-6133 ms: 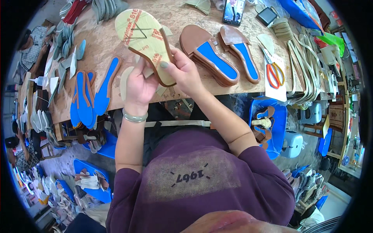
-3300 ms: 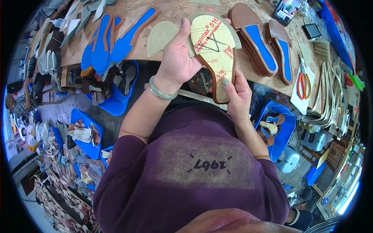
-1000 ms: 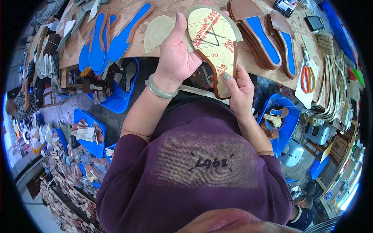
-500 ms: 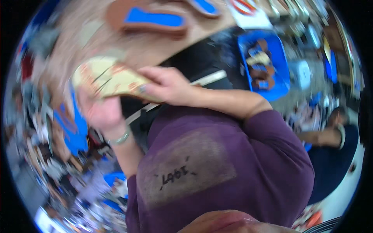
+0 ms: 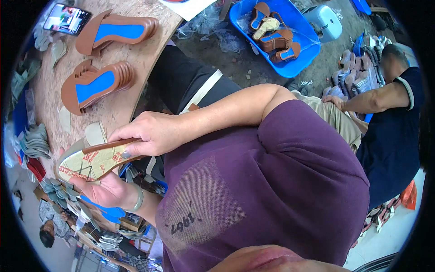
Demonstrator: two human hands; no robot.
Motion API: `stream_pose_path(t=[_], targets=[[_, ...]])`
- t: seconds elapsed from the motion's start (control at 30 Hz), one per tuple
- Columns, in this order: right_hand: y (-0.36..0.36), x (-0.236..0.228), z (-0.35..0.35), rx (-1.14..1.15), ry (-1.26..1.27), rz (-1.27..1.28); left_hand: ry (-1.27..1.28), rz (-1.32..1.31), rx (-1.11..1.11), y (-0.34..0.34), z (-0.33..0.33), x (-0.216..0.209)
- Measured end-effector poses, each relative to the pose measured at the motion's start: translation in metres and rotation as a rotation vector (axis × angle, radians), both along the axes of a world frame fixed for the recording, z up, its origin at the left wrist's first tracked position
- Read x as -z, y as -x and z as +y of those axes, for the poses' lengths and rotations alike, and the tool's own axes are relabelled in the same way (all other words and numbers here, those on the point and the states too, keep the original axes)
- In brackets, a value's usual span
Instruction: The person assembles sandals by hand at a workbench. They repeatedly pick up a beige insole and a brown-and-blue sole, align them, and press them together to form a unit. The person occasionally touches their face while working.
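Both my hands hold a pale yellow shoe insole (image 5: 97,161) with red print and a brown edge, just off the table's near edge. My right hand (image 5: 152,131) grips its narrower end, thumb on the printed face and fingers along the far edge. Under the broad end is my left hand (image 5: 106,188), a bangle on its wrist, thumb against the near edge. Its other fingers are mostly hidden behind the insole. Beyond that end a grey-green piece (image 5: 74,147) shows; whether it is attached, I cannot tell.
On the wooden table (image 5: 50,97) lie two groups of stacked brown soles (image 5: 120,34) with blue faces, and a phone (image 5: 67,19). A blue bin (image 5: 301,59) holds more shoe parts, near a pale blue stool (image 5: 326,22). At the right a person in dark clothes (image 5: 392,131) sits close by.
My view has swung, so table and bin sit elsewhere in it. The insole is still in both hands; my left hand, earlier blurred at its near side, now supports the broad end from below.
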State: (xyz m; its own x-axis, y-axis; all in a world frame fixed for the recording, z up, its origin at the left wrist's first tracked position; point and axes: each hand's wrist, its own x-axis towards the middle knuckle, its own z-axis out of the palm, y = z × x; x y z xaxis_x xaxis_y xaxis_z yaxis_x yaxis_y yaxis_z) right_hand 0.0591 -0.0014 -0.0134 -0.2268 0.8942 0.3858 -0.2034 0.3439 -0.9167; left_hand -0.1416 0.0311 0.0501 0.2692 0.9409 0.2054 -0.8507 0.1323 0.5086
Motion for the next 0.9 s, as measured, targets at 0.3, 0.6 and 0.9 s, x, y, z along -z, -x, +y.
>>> stream_pose_path(t=[0.3,0.6,0.9], targets=[[-0.006,0.001,0.003,-0.018,-0.010,-0.002,0.056,0.045,0.007,0.005,0.003,0.000],[-0.001,0.001,0.005,-0.028,-0.041,0.016,0.000,0.216,-0.047,0.013,0.000,0.007],[0.008,0.013,0.013,-0.569,0.155,0.396,0.003,0.055,0.039,0.019,-0.002,0.016]])
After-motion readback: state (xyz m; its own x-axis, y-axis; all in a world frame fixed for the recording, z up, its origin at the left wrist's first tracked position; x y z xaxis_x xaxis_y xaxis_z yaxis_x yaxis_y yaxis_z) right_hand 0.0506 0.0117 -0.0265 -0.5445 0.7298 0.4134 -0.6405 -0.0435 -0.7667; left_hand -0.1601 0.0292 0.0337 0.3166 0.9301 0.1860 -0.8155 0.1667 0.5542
